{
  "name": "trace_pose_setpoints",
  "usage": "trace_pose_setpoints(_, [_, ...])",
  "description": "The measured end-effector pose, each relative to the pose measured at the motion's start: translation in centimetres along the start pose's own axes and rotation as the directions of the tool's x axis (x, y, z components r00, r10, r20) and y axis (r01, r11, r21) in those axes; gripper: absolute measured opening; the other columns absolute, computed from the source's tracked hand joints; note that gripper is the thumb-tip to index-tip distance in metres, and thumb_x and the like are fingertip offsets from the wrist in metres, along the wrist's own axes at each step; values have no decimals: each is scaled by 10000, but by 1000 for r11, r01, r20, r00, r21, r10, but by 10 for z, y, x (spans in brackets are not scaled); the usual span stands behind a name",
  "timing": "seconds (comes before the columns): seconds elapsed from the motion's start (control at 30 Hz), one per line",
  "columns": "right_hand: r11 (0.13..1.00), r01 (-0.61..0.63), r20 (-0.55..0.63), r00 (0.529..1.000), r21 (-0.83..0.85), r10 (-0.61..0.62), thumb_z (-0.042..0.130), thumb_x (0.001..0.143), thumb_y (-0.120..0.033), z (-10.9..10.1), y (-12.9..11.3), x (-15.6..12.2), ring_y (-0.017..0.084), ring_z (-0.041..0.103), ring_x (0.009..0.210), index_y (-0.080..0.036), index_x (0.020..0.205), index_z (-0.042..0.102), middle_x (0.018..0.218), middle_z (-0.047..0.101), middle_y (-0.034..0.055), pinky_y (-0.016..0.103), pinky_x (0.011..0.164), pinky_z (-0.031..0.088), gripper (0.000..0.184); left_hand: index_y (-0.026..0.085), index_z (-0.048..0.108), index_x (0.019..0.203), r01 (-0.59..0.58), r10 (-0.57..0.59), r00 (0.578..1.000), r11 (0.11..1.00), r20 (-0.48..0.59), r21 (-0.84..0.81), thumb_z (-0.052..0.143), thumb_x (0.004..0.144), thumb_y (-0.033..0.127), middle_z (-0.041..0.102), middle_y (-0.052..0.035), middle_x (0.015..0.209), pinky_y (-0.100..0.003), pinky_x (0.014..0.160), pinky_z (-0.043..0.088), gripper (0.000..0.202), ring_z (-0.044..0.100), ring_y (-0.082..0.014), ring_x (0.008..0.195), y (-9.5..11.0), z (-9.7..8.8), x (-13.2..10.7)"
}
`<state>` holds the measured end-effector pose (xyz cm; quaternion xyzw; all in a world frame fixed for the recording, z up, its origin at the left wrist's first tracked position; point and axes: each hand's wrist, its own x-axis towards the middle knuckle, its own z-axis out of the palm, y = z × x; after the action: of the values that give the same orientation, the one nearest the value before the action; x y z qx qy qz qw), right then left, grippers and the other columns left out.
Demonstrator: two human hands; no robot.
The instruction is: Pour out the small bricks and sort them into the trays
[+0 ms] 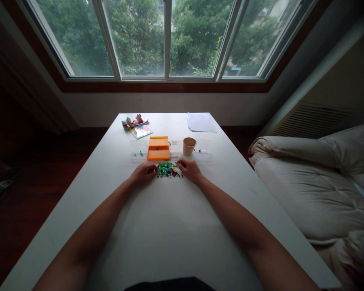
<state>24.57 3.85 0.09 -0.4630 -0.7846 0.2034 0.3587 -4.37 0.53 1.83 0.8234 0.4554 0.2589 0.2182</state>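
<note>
A loose pile of tiny building bricks [167,170] in green, blue, brown and yellow lies on the white table. My left hand [144,173] rests at the pile's left edge, fingers curled in toward the bricks. On the opposite side, my right hand [190,168] has its thumb and fingers drawn together at the upper right of the pile. Anything between the fingers of either hand is too small to make out. Just beyond the pile stands an orange box [158,154] with a raised back part. To its right a brown paper cup [189,146] stands upright.
Clear plastic trays [138,145] with a few small pieces flank the orange box. Farther back are colourful assembled figures [135,122], a booklet [142,131] and white paper sheets [200,122]. A cream sofa [309,190] stands right of the white table [166,230].
</note>
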Motion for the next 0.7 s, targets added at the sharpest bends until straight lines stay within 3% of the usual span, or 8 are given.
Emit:
trace_pose_setpoints(0.1, [1000, -2, 4, 1000, 0, 2, 578, 902, -298, 0, 0, 0, 128, 517, 621, -198, 933, 727, 722, 658, 10, 238, 619, 378, 183, 197, 707, 914, -3, 2, 1000, 1000, -30, -6, 572, 832, 244, 609, -1, 773, -229, 634, 375, 165, 483, -118, 661, -1, 1, 0])
trace_pose_setpoints(0.37, [1000, 9, 0, 1000, 9, -9, 577, 897, -292, 2, 4, 0, 124, 515, 619, -196, 922, 726, 711, 649, 3, 236, 619, 375, 178, 221, 731, 936, -65, 62, 997, 997, 52, 41, 608, 834, 278, 581, 1, 782, -228, 628, 365, 169, 481, -115, 654, -2, 2, 0])
trace_pose_setpoints(0.7, [1000, 7, 1, 1000, 12, -7, 581, 897, -290, 1, 2, 1, 127, 516, 617, -203, 924, 727, 719, 661, 7, 236, 614, 375, 172, 230, 728, 875, -56, 52, 997, 996, 55, 64, 632, 817, 308, 589, -14, 810, -245, 637, 376, 136, 494, -132, 683, 3, -1, -1])
